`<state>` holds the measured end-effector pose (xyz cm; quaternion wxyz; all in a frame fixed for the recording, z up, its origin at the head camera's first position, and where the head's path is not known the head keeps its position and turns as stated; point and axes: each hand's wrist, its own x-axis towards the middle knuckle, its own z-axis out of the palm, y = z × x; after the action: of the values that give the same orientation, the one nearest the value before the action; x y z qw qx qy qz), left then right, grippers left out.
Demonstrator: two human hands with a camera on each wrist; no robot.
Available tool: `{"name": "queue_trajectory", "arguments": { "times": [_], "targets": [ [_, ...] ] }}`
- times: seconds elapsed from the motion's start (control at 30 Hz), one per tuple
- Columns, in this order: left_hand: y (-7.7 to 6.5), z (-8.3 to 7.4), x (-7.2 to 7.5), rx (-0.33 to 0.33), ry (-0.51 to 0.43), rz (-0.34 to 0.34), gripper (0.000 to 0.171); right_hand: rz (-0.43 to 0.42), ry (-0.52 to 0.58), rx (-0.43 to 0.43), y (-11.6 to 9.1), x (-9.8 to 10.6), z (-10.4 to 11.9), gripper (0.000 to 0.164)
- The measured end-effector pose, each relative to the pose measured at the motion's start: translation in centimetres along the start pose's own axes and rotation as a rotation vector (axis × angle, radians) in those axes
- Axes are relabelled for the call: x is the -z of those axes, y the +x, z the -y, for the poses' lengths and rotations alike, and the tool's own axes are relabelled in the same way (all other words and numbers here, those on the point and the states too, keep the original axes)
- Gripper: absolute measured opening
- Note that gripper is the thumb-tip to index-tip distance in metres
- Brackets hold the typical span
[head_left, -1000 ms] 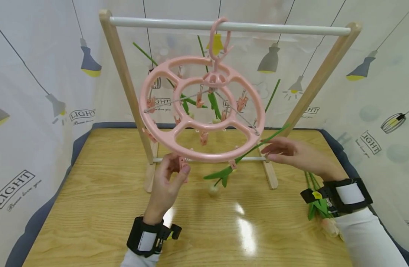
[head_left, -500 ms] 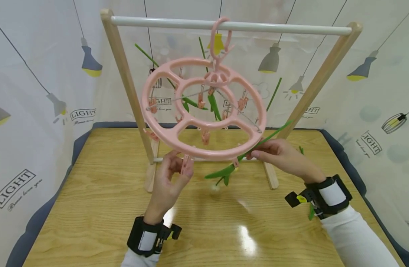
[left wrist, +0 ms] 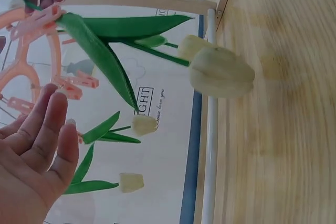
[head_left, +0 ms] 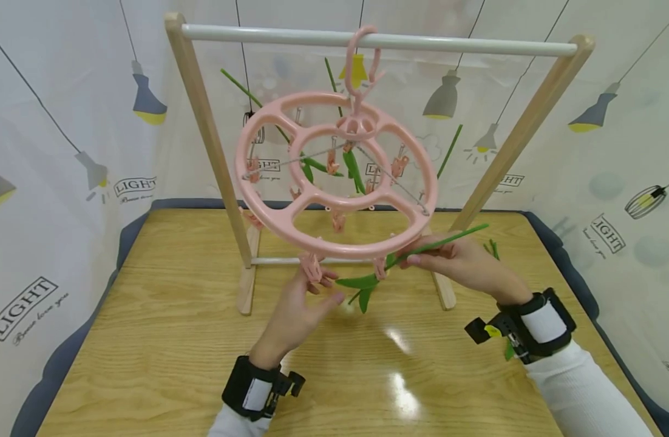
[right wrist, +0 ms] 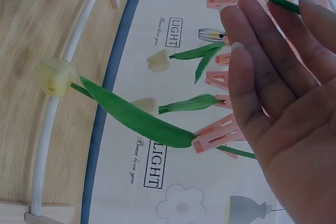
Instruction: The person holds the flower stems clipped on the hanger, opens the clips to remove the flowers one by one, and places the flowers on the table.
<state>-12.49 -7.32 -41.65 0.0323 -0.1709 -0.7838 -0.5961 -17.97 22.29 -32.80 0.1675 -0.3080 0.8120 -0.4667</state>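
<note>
A pink round clip hanger (head_left: 334, 249) hangs from a white bar, clothespins dangling under its ring. At its front right, a clothespin (head_left: 380, 268) holds a white tulip (left wrist: 220, 72) by its stem, bloom downward. My right hand (head_left: 471, 267) pinches that tulip's green stem (head_left: 449, 240) between thumb and fingers, right beside the ring. My left hand (head_left: 296, 312) has its fingers loosely extended and holds nothing. It is below another front clothespin (head_left: 311, 268), close to the tulip's leaves (head_left: 359, 282). Other white tulips (right wrist: 158, 61) hang from clothespins at the back.
Wooden posts (head_left: 522, 130) and a white top bar (head_left: 269, 36) form the rack, with a lower white bar (left wrist: 211, 145) near the wooden table (head_left: 165, 340). More green stems (head_left: 493, 247) lie on the table at the right, partly behind my right arm. A printed curtain (head_left: 67, 243) surrounds the table.
My right hand came in leftward and took hold of the tulip stem, tipping its end lower. The left hand let go of the front clothespin and moved slightly right, toward the tulip's leaves.
</note>
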Motion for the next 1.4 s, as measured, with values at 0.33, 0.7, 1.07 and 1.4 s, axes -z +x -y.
{"name": "queue_trajectory", "arguments": {
  "times": [0.33, 0.7, 1.07, 1.4],
  "targets": [
    [0.4, -0.3, -1.5, -0.06, 0.327, 0.122, 0.081, 0.03, 0.023, 0.105, 0.6, -0.8, 0.2, 0.026],
    [0.9, -1.3, -2.6, -0.174, 0.293, 0.094, 0.06, 0.042, -0.016, -0.015, 0.6, -1.6, 1.0, 0.026],
    [0.8, -2.5, -2.9, -0.132, -0.048, 0.087, 0.049, 0.138, 0.003, -0.013, 1.1, -2.8, 0.7, 0.029],
    [0.6, -2.5, -2.3, -0.138, -0.007, 0.019, 0.056, 0.177, 0.03, -0.008, 2.0, -4.1, 0.8, 0.03]
  ]
}}
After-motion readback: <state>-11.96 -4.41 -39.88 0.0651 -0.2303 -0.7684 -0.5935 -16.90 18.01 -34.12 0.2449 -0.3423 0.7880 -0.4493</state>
